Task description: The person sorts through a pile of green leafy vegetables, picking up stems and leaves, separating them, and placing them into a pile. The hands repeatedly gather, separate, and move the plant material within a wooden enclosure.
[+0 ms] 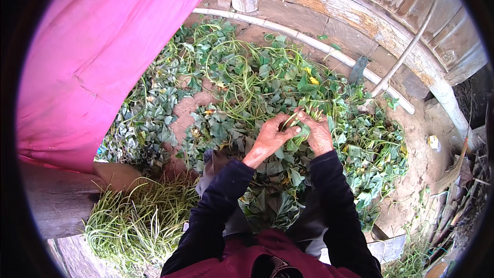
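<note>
Both hands are close together in front of me, above a wide heap of leafy green vines [247,81]. My right hand [317,133] is closed around a small bunch of green stems [315,112], whose cut ends show above its fingers. My left hand [272,135] pinches stems and a leaf of the same bunch from the other side, its thumb towards the right hand. Its fingertips are partly hidden by the stems. At the lower left lies a big pile of stripped green stems [135,224]. Loose leaves [270,200] cover the ground between my legs.
A pink cloth [85,65] hangs at the left above a wooden beam [58,200]. A pale pole [328,49] lies along the wooden wall [432,19]. A long stick [409,46] leans there. Twigs and brushwood [459,208] are heaped at the right.
</note>
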Demonstrator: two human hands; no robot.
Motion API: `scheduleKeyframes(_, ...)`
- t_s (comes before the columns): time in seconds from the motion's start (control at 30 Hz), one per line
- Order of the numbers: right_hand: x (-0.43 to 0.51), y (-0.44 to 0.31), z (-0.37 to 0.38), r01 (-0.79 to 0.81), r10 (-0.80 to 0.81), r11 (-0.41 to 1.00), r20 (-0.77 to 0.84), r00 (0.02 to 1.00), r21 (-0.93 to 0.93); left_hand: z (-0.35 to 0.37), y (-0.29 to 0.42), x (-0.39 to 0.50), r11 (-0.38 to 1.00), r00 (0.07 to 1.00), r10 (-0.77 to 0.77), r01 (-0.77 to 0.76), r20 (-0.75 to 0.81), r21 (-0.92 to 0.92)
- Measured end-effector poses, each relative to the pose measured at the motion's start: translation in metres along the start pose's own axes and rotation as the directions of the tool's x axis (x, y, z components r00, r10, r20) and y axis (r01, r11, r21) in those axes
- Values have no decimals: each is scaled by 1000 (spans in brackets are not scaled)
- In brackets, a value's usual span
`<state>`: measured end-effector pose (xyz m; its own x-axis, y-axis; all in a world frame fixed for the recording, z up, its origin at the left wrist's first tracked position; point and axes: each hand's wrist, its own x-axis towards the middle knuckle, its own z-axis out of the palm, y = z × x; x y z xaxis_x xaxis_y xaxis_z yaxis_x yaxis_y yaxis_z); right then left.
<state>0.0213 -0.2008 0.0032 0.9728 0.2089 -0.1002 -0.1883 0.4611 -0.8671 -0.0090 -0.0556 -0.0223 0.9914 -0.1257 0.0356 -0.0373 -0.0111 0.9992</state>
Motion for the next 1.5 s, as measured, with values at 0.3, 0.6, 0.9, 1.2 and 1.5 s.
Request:
scheduleKeyframes(0.3,4,-11,3,-87,75,985,-82,994,-149,-33,-2,3,992,962,95,-113,-255,-56)
scheduleKeyframes(0.6,0,1,9,-31,23,994,-84,996,-104,-19,18,0,950,991,-124,100,-60,-297)
scheduleKeyframes(0.9,2,8,5,72,-80,991,-66,995,-113,-15,6,0,899,953,-302,283,-4,-333)
scheduleKeyframes(1.2,2,14,8,85,-98,984,-77,992,-155,-14,7,0,910,967,-254,236,-9,-340)
scheduleKeyframes(1.5,-2,6,11,74,-105,951,-86,991,-301,-17,12,0,842,955,-293,275,35,-464)
